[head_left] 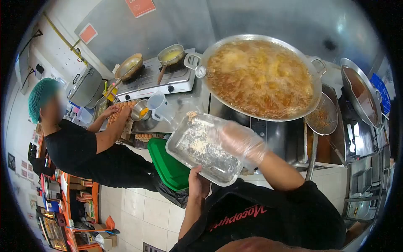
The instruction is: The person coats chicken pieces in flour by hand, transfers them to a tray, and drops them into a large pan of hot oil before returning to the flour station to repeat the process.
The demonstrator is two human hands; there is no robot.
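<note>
A metal tray (176,145) with white flour and crumbs on its bottom is tilted in front of me. My left hand (199,184) grips its near edge from below, bare. Over the right part of the tray is my right hand (239,143) in a clear plastic glove, blurred, its fingers too smeared to read. Beyond the tray, a large two-handled pan (262,115) holds bubbling oil with food frying in it. A clear plastic jug (157,104) stands just past the tray's far left corner.
At the left a co-worker (75,140) reaches toward eggs (119,112) beside a metal bowl (138,111). Two small pans (171,54) sit on a white stove (180,84). A green lid (161,161) is below the counter. Right: a strainer (322,117) and another large pan (361,90).
</note>
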